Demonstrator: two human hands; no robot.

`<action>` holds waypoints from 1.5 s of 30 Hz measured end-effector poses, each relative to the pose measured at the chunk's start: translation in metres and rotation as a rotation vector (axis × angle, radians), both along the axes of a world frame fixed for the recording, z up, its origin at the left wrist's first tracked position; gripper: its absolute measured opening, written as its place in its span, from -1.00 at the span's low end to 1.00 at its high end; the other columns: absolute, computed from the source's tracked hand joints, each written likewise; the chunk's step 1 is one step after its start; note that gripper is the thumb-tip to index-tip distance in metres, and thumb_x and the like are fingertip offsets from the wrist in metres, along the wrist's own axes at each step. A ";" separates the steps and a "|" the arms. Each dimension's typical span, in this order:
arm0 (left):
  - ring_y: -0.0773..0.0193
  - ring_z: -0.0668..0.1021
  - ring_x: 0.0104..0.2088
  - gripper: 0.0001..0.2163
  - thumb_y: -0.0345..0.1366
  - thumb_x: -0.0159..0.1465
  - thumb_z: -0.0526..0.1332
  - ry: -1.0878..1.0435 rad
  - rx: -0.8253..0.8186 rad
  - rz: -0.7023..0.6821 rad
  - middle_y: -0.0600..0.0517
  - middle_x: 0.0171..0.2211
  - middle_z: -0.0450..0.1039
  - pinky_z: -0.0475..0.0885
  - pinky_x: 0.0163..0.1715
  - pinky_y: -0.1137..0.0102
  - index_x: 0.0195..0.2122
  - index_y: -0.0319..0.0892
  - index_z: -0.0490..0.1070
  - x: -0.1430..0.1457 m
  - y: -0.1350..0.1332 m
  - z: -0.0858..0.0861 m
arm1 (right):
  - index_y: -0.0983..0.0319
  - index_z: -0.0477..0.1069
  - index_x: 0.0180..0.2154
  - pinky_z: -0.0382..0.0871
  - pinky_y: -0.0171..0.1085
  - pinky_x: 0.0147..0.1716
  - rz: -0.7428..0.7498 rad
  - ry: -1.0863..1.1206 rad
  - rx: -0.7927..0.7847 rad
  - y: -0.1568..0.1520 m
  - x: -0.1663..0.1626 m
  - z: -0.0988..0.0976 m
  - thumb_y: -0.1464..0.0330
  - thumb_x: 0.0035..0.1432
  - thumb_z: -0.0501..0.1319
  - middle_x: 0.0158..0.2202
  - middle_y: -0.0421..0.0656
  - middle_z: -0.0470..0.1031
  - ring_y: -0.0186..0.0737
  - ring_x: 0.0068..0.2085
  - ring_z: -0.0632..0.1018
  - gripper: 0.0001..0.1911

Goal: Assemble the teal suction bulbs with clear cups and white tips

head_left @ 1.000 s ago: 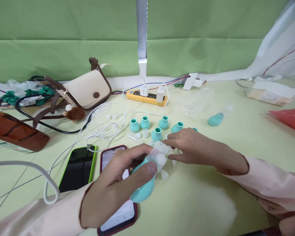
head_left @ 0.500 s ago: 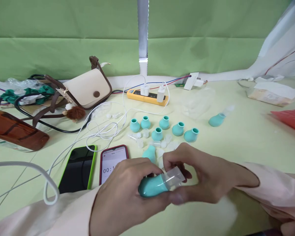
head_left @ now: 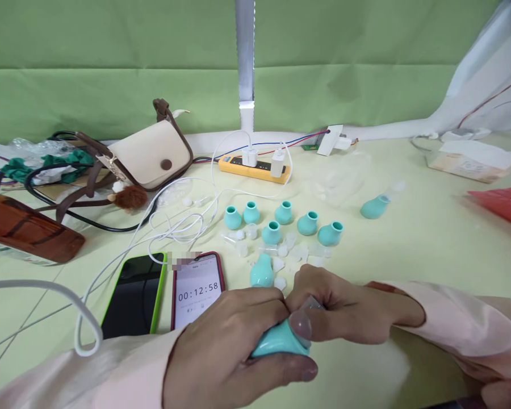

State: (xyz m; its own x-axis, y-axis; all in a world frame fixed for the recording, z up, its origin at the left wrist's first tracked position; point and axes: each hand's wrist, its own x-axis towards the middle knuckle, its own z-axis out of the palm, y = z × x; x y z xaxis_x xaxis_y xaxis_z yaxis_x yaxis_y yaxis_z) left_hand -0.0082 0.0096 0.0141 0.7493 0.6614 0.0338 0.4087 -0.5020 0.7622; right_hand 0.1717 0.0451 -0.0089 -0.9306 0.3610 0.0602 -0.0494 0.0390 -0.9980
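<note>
Teal bulb point(head_left: 279, 341) sits clasped in your left hand point(head_left: 227, 346), your right hand point(head_left: 344, 312) pinching its clear tip point(head_left: 315, 303); beyond lie loose clear pieces point(head_left: 283, 250) and six open-mouthed bulbs point(head_left: 309, 224). Your left hand partly hides a red-cased phone point(head_left: 198, 287).

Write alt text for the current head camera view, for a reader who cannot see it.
A person's left hand grips a teal bulb while the right hand pinches its clear tip. Beyond them on the table are more teal bulbs and small translucent pieces, with two phones to the left.
</note>
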 end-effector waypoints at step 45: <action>0.34 0.42 -0.35 -0.69 -0.42 0.11 0.23 -0.457 -0.055 0.260 0.04 -0.33 0.36 0.38 -0.33 0.40 -0.09 -0.10 0.37 -0.010 0.019 -0.007 | 0.28 0.19 -0.47 -0.14 -0.43 -0.72 0.049 0.095 -0.689 0.003 -0.006 -0.006 0.16 0.24 -0.21 -0.77 -0.39 -0.02 -0.50 -0.73 -0.03 -0.58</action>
